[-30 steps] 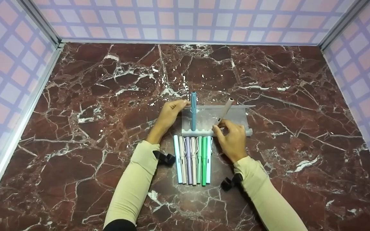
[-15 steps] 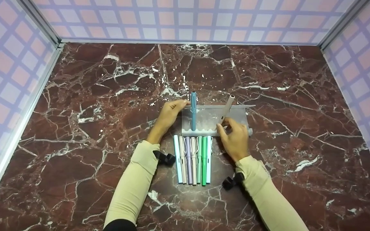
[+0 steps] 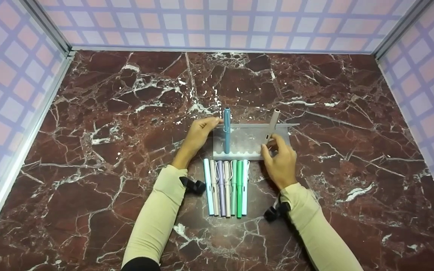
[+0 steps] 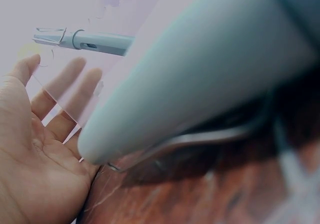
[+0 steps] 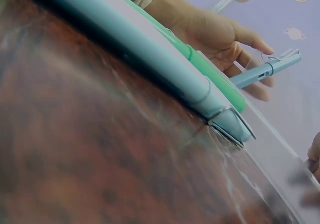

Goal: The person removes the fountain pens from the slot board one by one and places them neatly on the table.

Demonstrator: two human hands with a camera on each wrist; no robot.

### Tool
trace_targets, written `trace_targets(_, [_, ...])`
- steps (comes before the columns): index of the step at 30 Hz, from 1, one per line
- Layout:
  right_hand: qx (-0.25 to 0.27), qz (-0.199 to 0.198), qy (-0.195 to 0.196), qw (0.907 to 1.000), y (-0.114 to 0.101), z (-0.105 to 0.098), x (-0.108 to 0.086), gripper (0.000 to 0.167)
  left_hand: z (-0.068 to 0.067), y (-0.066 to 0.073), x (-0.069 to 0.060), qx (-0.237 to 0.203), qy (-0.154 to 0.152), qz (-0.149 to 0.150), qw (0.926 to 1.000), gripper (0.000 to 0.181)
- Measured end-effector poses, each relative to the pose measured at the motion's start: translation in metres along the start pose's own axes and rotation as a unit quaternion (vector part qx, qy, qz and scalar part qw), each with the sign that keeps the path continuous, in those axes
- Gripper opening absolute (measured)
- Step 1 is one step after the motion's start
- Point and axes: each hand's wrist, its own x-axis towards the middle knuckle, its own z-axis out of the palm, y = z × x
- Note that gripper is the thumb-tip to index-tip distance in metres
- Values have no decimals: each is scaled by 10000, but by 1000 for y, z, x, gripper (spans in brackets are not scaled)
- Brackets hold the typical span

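My right hand (image 3: 280,160) pinches a taupe pen (image 3: 273,122) near its lower part, between thumb and fingers. The pen is held nearly upright, leaning right, over the right part of a clear notched pen stand (image 3: 247,137). A teal-blue pen (image 3: 227,130) stands upright in a notch near the stand's left end. Beside that end is my left hand (image 3: 199,136), its fingers extended. In the left wrist view the fingers (image 4: 75,78) show through the clear panel, with the thumb apart from them near its edge. The taupe pen's lower tip is hidden by my right hand.
In front of the stand, several pens (image 3: 226,188) lie side by side: pale blue, taupe, purple and green. They fill much of both wrist views. The dark red marbled table (image 3: 107,210) is bounded by checkered walls (image 3: 217,24) at the back and sides.
My right hand has moved right along the stand with the taupe pen, which has become more upright. The left hand, teal-blue pen and row of pens have stayed in place.
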Motion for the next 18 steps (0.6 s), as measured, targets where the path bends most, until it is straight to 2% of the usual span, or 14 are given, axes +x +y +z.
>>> trace_targets(3, [-33, 47, 9, 10000, 3, -2, 0, 21, 0, 0, 0, -64, -3, -9, 10000, 26])
trace_targets(12, [-35, 92, 125, 9999, 12, -9, 2, 21, 0, -1, 1, 98, 3, 7, 10000, 26])
trace_targets(18, [-148, 309, 258, 9991, 18, -17, 3, 21, 0, 0, 1, 108, -5, -4, 9999, 26])
